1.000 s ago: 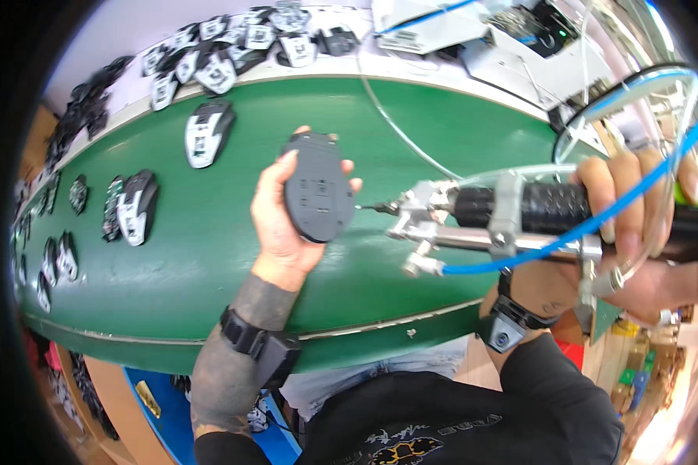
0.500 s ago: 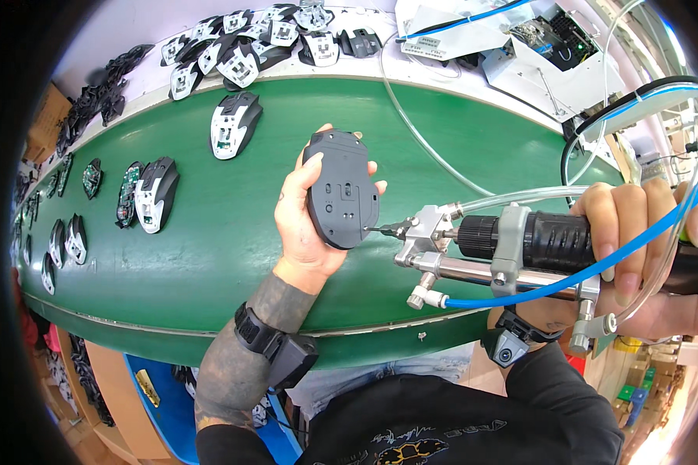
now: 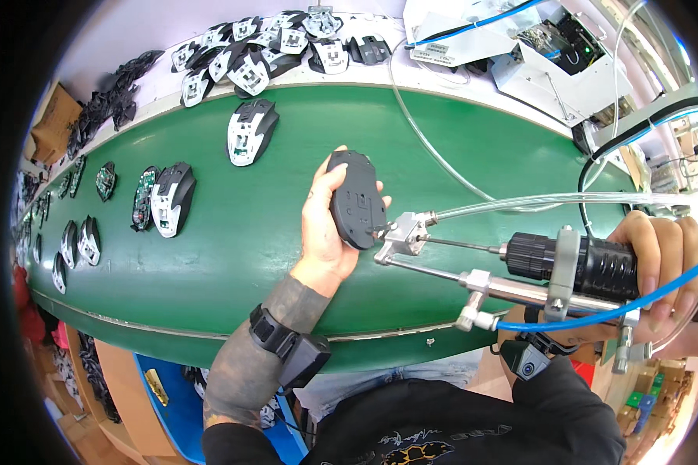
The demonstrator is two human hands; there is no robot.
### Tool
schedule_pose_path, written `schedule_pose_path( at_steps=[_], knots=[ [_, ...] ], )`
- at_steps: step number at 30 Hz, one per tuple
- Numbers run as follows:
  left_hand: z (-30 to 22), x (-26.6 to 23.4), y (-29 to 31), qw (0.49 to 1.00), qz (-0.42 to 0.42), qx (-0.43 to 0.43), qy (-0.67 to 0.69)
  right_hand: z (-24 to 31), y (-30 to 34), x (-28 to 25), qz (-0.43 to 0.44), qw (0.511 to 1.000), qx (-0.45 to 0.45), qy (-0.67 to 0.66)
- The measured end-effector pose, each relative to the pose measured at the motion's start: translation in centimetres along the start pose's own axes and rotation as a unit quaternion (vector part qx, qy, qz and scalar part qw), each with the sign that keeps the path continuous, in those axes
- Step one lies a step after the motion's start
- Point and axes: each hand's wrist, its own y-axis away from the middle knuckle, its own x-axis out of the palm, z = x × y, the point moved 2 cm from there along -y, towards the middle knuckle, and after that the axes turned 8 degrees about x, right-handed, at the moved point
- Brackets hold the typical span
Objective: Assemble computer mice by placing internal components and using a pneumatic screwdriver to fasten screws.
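Left hand (image 3: 323, 232) clasping black mouse (image 3: 357, 198), right hand (image 3: 667, 260) round screwdriver (image 3: 611, 267), green tabletop (image 3: 333, 116) stretching beyond, front edge (image 3: 388, 335) nearer

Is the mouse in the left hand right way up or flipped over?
Flipped over: the dark mouse in the left hand shows its underside, with small holes and slots.

One screwdriver (image 3: 605, 267), one palm-held mouse (image 3: 355, 198), one blue bin (image 3: 174, 422), two wrist devices (image 3: 306, 361), two hands (image 3: 323, 225)
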Motion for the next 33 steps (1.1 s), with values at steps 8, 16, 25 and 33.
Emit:
schedule_pose_path(
  at_steps=[8, 16, 25, 33],
  knots=[
    [0.2, 1.0, 1.3, 0.998, 0.053, -0.029, 0.035, -1.1, -1.0, 1.0, 0.095, 0.987, 0.126, 0.008],
    [0.2, 1.3, 1.9, 0.998, 0.049, -0.007, 0.048, -0.1, -1.1, 2.8, 0.05, 0.976, 0.159, 0.138],
    [-6.6, -0.5, -4.2, 0.62, 0.041, 0.361, -0.695, 0.7, -1.4, 0.3, -0.012, 0.998, 0.044, 0.048],
    [-10.4, -4.9, -9.4, 0.445, -0.025, 0.258, -0.857, 2.1, -2.9, -0.4, 0.171, 0.981, 0.079, 0.041]
  ],
)
